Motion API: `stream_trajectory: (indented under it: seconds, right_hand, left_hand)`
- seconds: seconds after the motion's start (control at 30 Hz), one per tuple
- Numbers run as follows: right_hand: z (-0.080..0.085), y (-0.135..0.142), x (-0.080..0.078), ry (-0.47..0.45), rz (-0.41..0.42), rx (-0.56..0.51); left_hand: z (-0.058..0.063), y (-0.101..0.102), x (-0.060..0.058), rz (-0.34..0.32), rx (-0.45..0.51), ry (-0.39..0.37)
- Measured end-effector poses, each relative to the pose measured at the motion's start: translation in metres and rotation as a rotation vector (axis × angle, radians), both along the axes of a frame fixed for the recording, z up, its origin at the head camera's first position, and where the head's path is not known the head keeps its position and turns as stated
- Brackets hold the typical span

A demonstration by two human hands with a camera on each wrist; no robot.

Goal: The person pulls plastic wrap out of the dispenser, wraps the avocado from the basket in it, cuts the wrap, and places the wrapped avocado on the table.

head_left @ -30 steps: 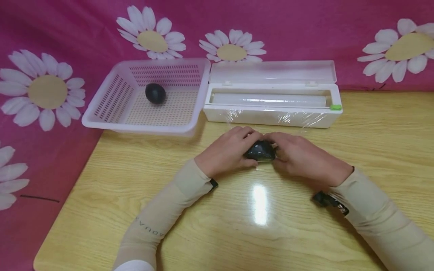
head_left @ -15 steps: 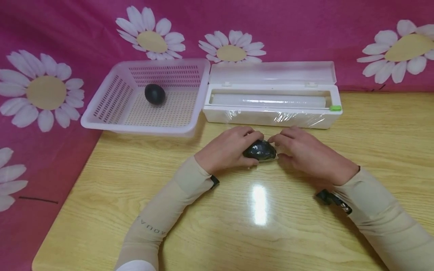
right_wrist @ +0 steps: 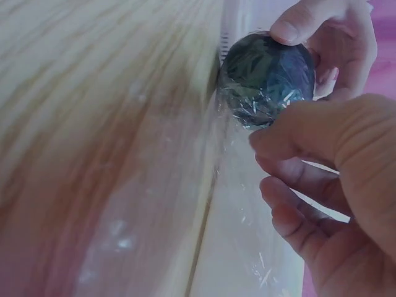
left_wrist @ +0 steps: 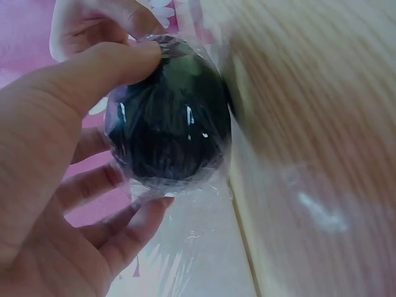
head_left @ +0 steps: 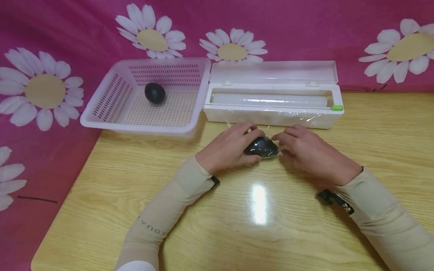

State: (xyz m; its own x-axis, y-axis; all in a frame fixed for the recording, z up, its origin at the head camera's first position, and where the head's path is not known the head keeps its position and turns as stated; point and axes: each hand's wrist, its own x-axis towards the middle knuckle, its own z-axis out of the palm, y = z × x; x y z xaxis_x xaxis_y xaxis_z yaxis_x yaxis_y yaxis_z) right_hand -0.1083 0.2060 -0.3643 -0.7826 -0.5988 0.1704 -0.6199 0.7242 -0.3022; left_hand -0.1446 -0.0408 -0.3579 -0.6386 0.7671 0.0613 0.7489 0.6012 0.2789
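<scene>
A black egg (head_left: 262,147) wrapped in clear cling film is held just above the table, in front of the film box. My left hand (head_left: 230,147) grips its left end, thumb at the near side and fingers round the far side. At the egg's other end, my right hand (head_left: 310,156) pinches the gathered cling film (right_wrist: 250,120) between thumb and index finger. Its remaining fingers are loosely bent in the right wrist view. Crinkled film covers the egg's surface (left_wrist: 176,124) in the left wrist view.
Behind the hands stands a white cling film box (head_left: 271,118), lid raised, with the film roll (head_left: 271,100) inside and a green slider (head_left: 337,108). To its left, a pale perforated basket (head_left: 152,130) contains another black egg (head_left: 155,93). A flowered cloth (head_left: 291,30) borders the wooden table (head_left: 217,222).
My right hand has drawn slightly away to the right from the egg, uncovering its film-wrapped end. The left hand keeps its grip, and the egg has shifted slightly up and right.
</scene>
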Motion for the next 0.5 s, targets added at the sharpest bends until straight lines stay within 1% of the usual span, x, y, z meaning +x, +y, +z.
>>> stream_trajectory:
  seconds: [0.17,0.3,0.5]
  right_hand:
    - [0.0031,0.0016,0.0011,-0.003,-0.01,-0.008]
    - [0.0053,0.0027,0.0023,0.006,-0.011,-0.01]
    - [0.0074,0.0028,0.0034,-0.009,-0.016,0.0]
  left_hand:
    - [0.002,-0.0007,0.0003,0.02,-0.022,0.041]
    - [0.0029,-0.0018,-0.0004,0.016,-0.028,0.078]
    - [0.0053,-0.0038,-0.0005,-0.009,0.028,0.088]
